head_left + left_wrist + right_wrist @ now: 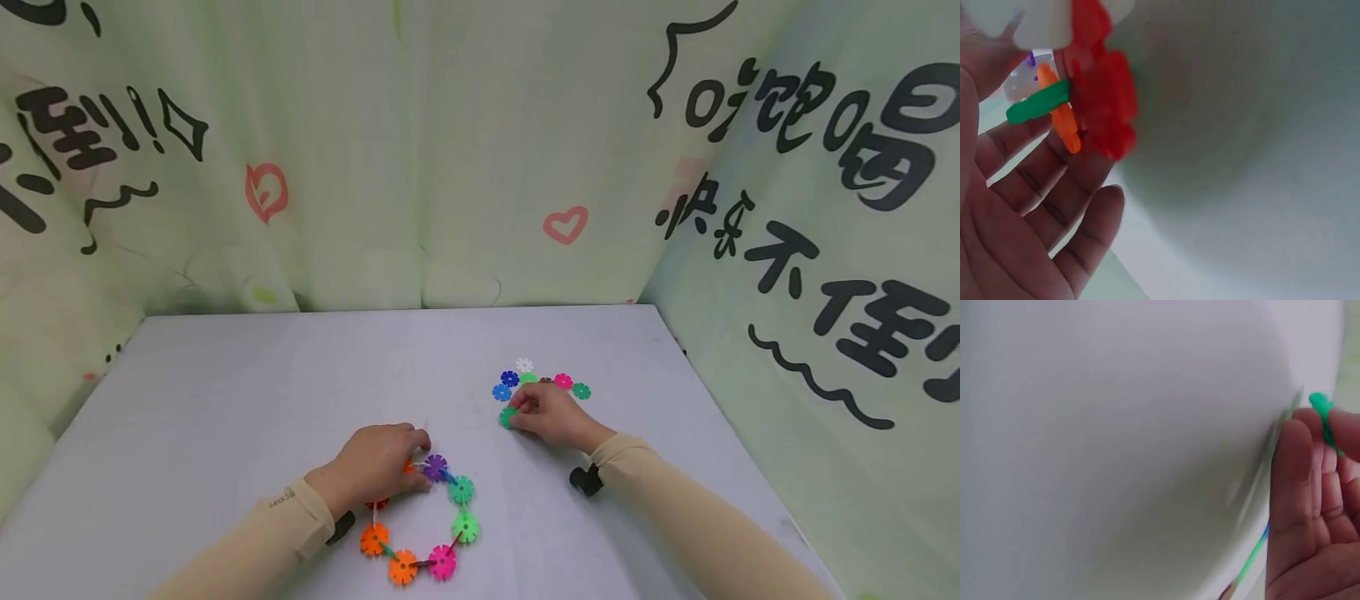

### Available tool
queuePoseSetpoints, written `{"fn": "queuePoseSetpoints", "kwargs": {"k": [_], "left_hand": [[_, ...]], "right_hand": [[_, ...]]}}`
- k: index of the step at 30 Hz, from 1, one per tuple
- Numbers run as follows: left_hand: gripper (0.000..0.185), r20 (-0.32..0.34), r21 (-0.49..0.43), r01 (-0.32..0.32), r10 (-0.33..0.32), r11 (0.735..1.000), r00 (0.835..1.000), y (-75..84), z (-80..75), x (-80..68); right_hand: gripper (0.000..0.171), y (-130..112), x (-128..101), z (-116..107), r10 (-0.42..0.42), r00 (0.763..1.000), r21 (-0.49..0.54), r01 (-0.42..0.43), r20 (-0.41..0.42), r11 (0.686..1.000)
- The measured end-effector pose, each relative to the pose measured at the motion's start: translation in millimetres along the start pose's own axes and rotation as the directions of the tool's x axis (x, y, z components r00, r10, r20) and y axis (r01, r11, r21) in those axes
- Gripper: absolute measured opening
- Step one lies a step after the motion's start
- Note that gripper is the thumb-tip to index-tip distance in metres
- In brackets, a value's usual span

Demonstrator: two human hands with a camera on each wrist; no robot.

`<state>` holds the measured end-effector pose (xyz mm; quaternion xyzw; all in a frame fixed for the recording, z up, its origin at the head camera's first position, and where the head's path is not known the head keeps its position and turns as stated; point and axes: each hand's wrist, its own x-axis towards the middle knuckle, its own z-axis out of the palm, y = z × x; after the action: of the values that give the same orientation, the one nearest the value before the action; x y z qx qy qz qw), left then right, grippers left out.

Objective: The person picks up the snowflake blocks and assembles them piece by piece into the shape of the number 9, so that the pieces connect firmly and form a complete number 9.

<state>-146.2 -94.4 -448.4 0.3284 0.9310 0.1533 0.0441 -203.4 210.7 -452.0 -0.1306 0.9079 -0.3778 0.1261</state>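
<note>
A ring of linked snowflake-shaped plastic pieces [442, 533] lies on the white table [225, 400], made of purple, green, pink, orange and red discs. My left hand [378, 462] rests on the ring's upper left part. In the left wrist view its fingers [1041, 206] lie fairly straight beside a red piece [1107, 94], an orange piece [1063, 122] and a green piece [1038, 103]. My right hand [551, 414] pinches a loose green piece [508, 417] at the table's right middle. The right wrist view shows that green piece [1322, 409] edge-on between the fingertips [1294, 456].
Several loose pieces lie just beyond my right hand: white [524, 364], dark blue [510, 378], light blue [501, 392], pink [563, 381] and green [581, 390]. Printed curtains [450, 167] close in the table at the back and on both sides.
</note>
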Motion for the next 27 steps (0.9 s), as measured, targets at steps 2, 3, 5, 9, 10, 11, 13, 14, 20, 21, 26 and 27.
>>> {"fn": "queuePoseSetpoints", "kwargs": {"k": [2,3,5,9,10,11,13,14,20,21,26,27], "left_hand": [[0.038,-0.004,0.001,-0.013,0.013,1.0,1.0,-0.5,0.9,0.0],[0.037,-0.006,0.003,-0.02,0.02,1.0,1.0,-0.8,1.5,0.2],[0.035,-0.014,0.005,-0.032,0.032,0.999,0.999,-1.3,3.0,0.6],[0.033,-0.037,0.007,-0.056,0.056,0.998,0.998,-2.1,5.7,1.4],[0.032,-0.043,0.01,-0.06,0.06,0.998,0.997,-2.3,6.4,1.6],[0.031,-0.048,0.014,-0.062,0.062,0.998,0.997,-2.5,7.0,1.9],[0.03,-0.054,0.023,-0.064,0.065,0.998,0.996,-2.8,7.5,1.9],[0.03,-0.056,0.026,-0.063,0.065,0.998,0.996,-2.9,7.7,1.9],[0.029,-0.061,0.003,-0.071,0.071,0.997,0.996,-3.0,7.2,0.4],[0.029,-0.062,-0.003,-0.074,0.074,0.997,0.995,-3.0,6.9,0.1],[0.028,-0.063,-0.022,-0.075,0.074,0.997,0.995,-3.7,6.7,-0.7],[0.028,-0.061,-0.026,-0.075,0.074,0.997,0.995,-4.0,6.9,-0.7]], "right_hand": [[0.013,-8.7,-2.4,9.4,-0.062,0.996,0.019,0.061,0.06,0.998],[0.012,-13.0,-3.1,14.6,-0.099,0.991,0.02,0.098,0.085,0.995],[0.012,-20.9,-4.1,24.8,-0.152,0.98,0.019,0.15,0.129,0.988],[0.013,-34.2,-7.2,40.8,-0.198,0.963,0.022,0.197,0.182,0.98],[0.013,-36.5,-8.2,43.5,-0.199,0.962,0.026,0.197,0.188,0.98],[0.013,-38.2,-8.9,45.8,-0.2,0.961,0.032,0.198,0.19,0.98],[0.014,-40.3,-10.0,49.3,-0.208,0.96,0.037,0.205,0.185,0.978],[0.014,-40.9,-10.2,50.7,-0.215,0.96,0.04,0.211,0.182,0.977],[0.016,-42.5,-10.5,57.2,-0.217,0.96,0.021,0.216,0.178,0.976],[0.016,-42.9,-10.7,57.8,-0.214,0.96,0.017,0.214,0.179,0.977],[0.016,-44.2,-11.7,58.3,-0.232,0.958,-0.001,0.236,0.168,0.972],[0.015,-44.2,-11.8,57.9,-0.238,0.957,-0.008,0.243,0.165,0.97]]}}
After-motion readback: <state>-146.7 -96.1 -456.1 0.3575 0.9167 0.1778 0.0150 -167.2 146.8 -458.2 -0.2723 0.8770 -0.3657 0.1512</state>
